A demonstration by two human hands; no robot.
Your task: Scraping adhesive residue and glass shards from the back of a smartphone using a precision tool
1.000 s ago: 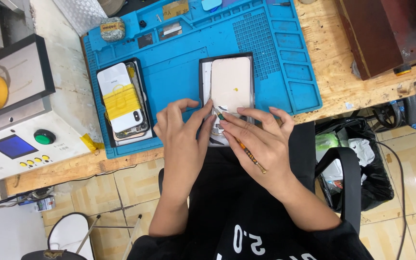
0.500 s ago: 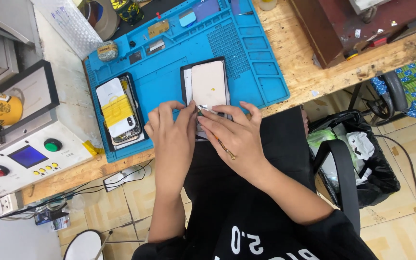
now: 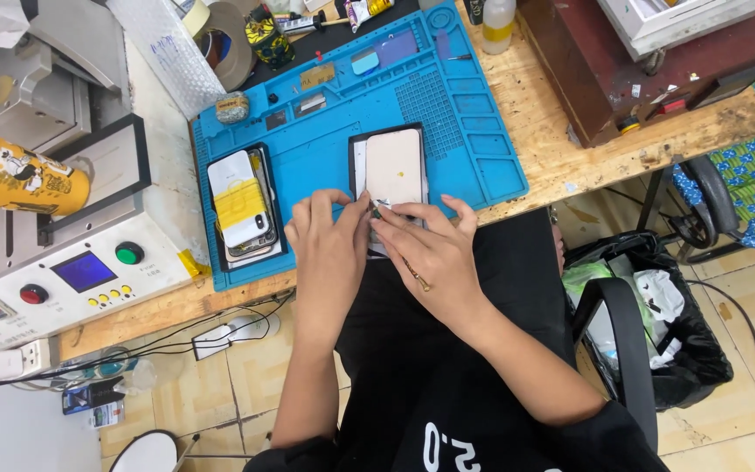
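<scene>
While pressed at the phone bottom on the blue mat: left hand flat, fingers loose; right hand fingers pinching thin tool; yellow-labelled phones left.

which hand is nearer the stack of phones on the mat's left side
Left. The left hand sits just right of the phone stack on the blue mat; the right hand lies farther right, beyond the left hand.
</scene>
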